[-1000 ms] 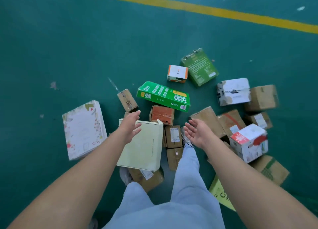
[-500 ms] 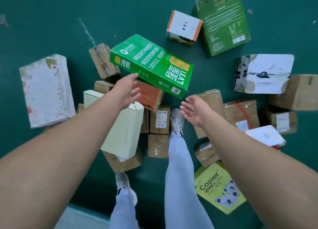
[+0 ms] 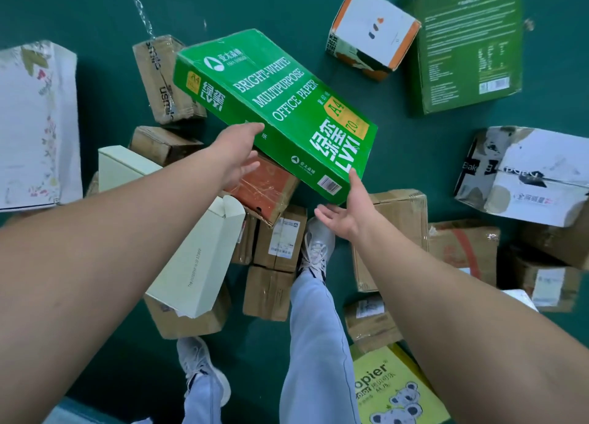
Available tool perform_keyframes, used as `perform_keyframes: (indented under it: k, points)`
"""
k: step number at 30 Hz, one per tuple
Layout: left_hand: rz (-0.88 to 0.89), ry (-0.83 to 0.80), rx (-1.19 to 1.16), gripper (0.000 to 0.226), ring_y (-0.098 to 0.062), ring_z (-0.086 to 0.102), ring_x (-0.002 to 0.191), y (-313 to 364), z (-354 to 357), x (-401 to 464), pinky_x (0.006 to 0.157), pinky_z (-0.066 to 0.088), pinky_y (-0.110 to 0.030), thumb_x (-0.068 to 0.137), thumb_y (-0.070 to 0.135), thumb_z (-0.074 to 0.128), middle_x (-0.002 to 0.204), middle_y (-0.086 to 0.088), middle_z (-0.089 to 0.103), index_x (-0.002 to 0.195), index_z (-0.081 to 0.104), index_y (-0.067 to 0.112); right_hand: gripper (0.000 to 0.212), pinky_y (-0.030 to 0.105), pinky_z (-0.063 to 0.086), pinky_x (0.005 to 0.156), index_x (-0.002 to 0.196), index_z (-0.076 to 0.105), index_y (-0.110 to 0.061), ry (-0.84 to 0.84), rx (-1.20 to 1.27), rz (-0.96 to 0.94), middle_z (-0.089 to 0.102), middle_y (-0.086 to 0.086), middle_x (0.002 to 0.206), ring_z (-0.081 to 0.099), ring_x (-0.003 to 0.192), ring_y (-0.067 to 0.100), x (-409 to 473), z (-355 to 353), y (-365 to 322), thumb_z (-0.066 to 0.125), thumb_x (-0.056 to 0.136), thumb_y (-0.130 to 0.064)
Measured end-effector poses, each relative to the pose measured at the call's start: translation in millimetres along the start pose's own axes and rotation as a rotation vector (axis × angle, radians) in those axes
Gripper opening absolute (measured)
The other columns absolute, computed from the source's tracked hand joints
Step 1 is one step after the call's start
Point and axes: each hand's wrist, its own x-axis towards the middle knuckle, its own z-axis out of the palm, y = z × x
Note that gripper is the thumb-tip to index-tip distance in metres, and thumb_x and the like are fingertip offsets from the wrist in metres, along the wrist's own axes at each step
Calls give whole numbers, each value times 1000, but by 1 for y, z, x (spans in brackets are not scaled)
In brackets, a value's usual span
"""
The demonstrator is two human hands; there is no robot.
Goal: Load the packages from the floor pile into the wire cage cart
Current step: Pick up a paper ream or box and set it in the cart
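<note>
The floor pile lies below me on the green floor. A green box of office paper rests tilted on a red-brown carton. My left hand reaches its near long edge, thumb at the top edge and straight fingers just under it. At the box's near right corner my right hand is spread, thumb touching the barcode end. A cream box leans under my left forearm. The wire cage cart is out of view.
Brown cartons crowd around my feet. A floral white box lies at the left, and a white-and-orange box and a dark green bag lie beyond. A torn white box is at the right, a yellow copier pack at the bottom.
I have bent closer to the pile. Both hands moved forward from above the cream box and cartons to the green paper box and now touch its near edge and corner.
</note>
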Motion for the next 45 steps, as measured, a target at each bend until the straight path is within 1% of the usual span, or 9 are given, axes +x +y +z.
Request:
perform_keyframes:
  k: [5,10,15,20,27,32,39,42,45]
  points:
    - [6,5,-15,54,-18,56,123,-4,-8,15,102,54,-38,103,38,57,156,-3,43,153,41,23,66,47,47,112,136,53,-11,-3,235,15,64,17,121,59,123,36,27,15,-7,74,89,-53]
    - [-7,-2,-74,55,-20,54,127,-6,-17,8,104,53,-38,103,38,58,155,-7,44,152,41,21,44,44,57,98,120,62,-12,7,174,-27,66,12,115,65,106,33,7,24,-13,65,96,-49]
    - [-17,0,-170,68,-27,49,134,-4,-32,-38,99,55,-40,96,57,62,161,-6,37,153,38,30,46,41,61,85,131,61,-14,-59,134,-106,69,13,120,69,103,34,-49,1,6,65,97,-44]
    - [131,8,-448,84,-28,67,112,-1,-70,-117,75,61,-39,81,89,46,129,-6,67,144,51,32,36,40,59,83,124,59,-14,-147,-53,-181,72,15,115,70,104,32,-139,-19,27,62,100,-40]
    - [95,197,-858,71,-27,76,94,-57,-173,-239,74,64,-42,81,77,64,110,-7,77,127,62,24,25,35,58,73,112,59,-16,-167,-402,-298,73,12,107,71,100,28,-269,-29,77,60,102,-39]
    - [28,291,-1033,58,-26,74,97,-149,-251,-322,84,62,-46,82,61,75,110,-7,75,121,64,20,35,38,62,82,123,59,-19,-208,-673,-439,78,9,105,76,95,26,-329,-48,146,63,99,-44]
    - [13,513,-1367,105,-36,74,92,-387,-380,-431,73,60,-63,65,46,92,120,-9,65,149,29,42,38,37,60,78,125,59,-19,-272,-934,-564,76,9,110,73,100,26,-402,-85,313,64,98,-44]
    - [37,441,-1393,69,-28,74,95,-477,-404,-484,70,61,-45,77,51,82,120,-6,71,136,54,29,39,34,57,74,126,60,-17,-287,-1037,-583,76,9,112,72,98,24,-428,-101,382,65,98,-43]
    - [85,447,-1420,41,-24,68,97,-563,-420,-546,71,56,-38,93,48,68,114,-6,69,126,58,26,46,29,56,60,126,60,-15,-323,-1124,-627,76,10,113,72,98,24,-453,-115,463,68,94,-47]
